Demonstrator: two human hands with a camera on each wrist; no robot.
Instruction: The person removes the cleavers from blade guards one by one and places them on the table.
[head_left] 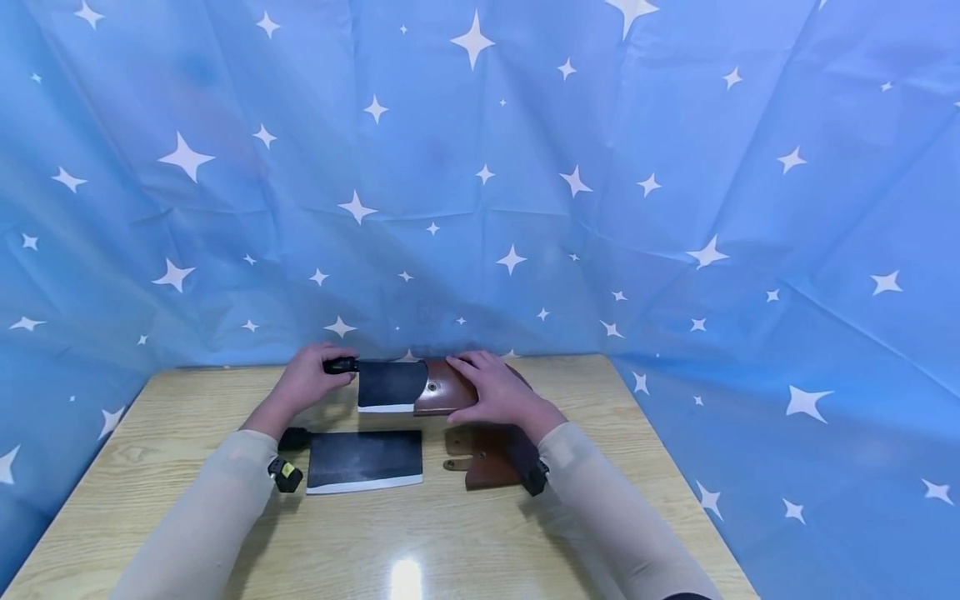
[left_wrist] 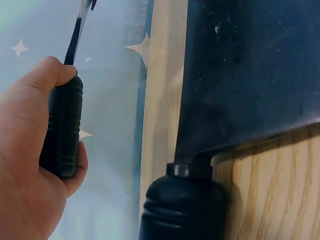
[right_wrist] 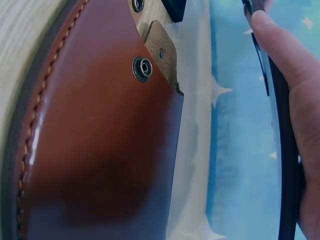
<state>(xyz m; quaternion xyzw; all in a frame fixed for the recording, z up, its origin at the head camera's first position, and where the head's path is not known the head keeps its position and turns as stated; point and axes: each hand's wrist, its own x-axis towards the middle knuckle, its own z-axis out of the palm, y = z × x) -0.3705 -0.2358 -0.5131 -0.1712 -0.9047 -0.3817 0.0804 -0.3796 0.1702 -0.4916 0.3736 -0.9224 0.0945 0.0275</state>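
Note:
My left hand (head_left: 309, 379) grips the black handle (left_wrist: 65, 127) of a cleaver (head_left: 388, 385), raised over the back of the table. A brown leather sheath (head_left: 444, 393) covers the right part of its dark blade; the left part shows bare, with a bright lower edge. At the sheath's right side, my right hand (head_left: 497, 392) holds it, thumb at the lower edge and fingers at the upper one. A second cleaver (head_left: 365, 461) lies on the table below, handle to the left. To its right rests a second brown sheath (right_wrist: 100, 145), its strap undone and partly hidden by my right wrist.
The light wood table (head_left: 360, 542) ends at the back against a blue curtain (head_left: 480, 183) with white stars. Black wrist cameras (head_left: 286, 475) sit on both wrists, close over the lower cleaver's handle and the lower sheath.

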